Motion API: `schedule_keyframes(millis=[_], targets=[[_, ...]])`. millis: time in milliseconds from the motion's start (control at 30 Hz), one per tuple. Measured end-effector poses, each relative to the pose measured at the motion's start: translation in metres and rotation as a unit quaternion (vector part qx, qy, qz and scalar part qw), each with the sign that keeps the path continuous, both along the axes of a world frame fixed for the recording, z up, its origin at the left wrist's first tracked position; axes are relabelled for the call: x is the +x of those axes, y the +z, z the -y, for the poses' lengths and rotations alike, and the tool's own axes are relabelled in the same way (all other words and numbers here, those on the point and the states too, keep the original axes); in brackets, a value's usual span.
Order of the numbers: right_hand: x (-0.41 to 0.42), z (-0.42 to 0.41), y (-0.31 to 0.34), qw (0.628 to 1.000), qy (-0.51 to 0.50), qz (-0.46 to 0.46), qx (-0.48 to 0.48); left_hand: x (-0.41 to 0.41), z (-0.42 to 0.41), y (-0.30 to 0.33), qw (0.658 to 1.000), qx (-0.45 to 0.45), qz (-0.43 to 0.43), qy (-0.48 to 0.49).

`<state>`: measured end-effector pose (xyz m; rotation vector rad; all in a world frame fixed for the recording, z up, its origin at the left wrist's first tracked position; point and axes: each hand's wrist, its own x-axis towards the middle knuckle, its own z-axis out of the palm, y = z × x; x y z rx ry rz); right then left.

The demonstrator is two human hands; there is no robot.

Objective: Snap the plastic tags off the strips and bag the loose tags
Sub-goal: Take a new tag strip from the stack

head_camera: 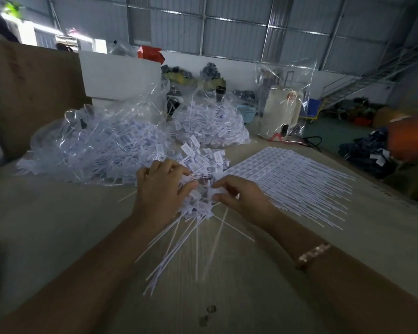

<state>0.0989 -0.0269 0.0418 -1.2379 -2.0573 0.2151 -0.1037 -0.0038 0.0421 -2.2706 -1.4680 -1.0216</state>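
Note:
A heap of loose white plastic tags (198, 162) with long thin tails lies at the middle of the table. My left hand (161, 191) grips a bundle of these tags, whose tails (179, 242) fan out toward me. My right hand (241, 196) pinches tags at the right side of the same bundle. To the right lie flat strips of joined tags (292, 174), side by side. Two clear plastic bags full of loose tags stand behind: a large bag (94, 143) at the left and a second bag (210, 121) at the centre.
The tan table (251, 285) has its right edge close to the strips. A white jug inside a clear bag (282, 112) stands at the back right. A brown board (32, 97) rises at the left. An orange sleeve (410, 138) reaches in at the right.

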Motion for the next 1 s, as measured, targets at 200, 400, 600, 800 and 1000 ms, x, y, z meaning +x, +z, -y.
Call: schedule_keyframes(millis=[200,400,600,800,1000], targets=[[-0.006,-0.014,-0.01,0.994,-0.101,0.017,-0.048,-0.035,0.011,0.012,0.965,-0.244,-0.018,0.092],[0.001,0.021,-0.018,0.966,-0.151,0.14,-0.159,-0.026,0.036,0.018,0.899,-0.408,-0.147,0.06],[-0.045,0.046,-0.006,0.972,0.001,0.067,-0.225,-0.003,0.05,0.011,0.904,-0.386,-0.186,0.0],[-0.043,0.049,-0.006,0.981,0.045,0.04,-0.183,-0.006,0.04,0.005,0.91,-0.34,-0.235,0.026],[0.0,0.054,-0.005,0.979,-0.02,-0.066,-0.192,-0.018,0.028,0.007,0.94,-0.288,-0.182,0.023]])
